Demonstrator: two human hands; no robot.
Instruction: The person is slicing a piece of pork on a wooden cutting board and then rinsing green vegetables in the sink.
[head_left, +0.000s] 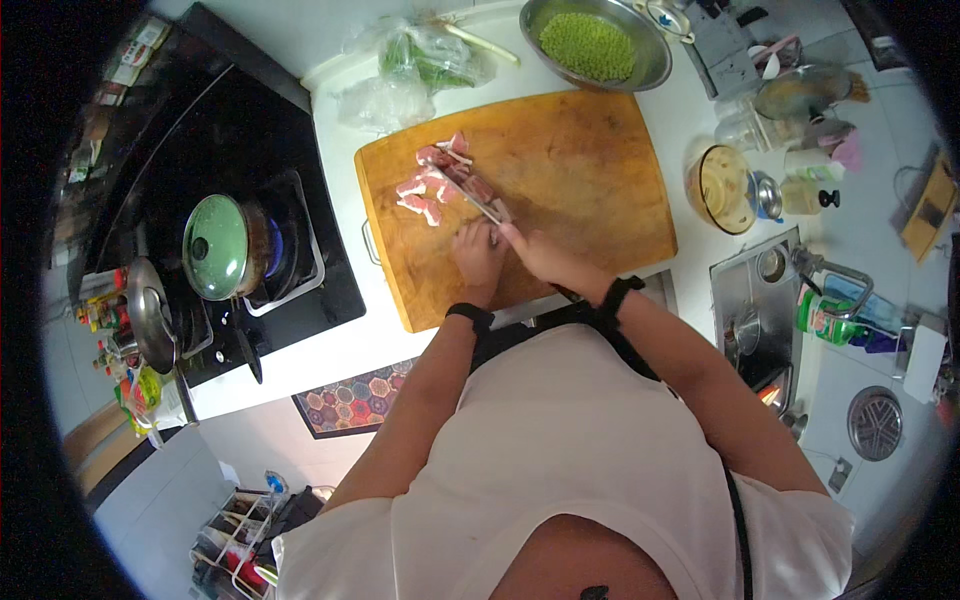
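My right hand (546, 256) grips a kitchen knife (471, 196), whose blade we see nearly edge-on, slanting up and left over the wooden cutting board (592, 172). Close against the knife on its near side, my left hand (477, 249) has its fingers curled on a bit of raw meat (495, 235), mostly hidden by the hand. Several cut pieces of raw meat (420, 206), pink with white fat, lie left of the blade. More meat chunks (475, 186) rest along the blade's far side.
Left of the board, a lidded pot (216, 247) sits over a blue flame on the black gas stove (180, 142). Behind the board are plastic bags with greens (420, 67) and a metal bowl of green peas or beans (589, 46). A yellowish bowl (721, 189) and the sink (750, 300) are right.
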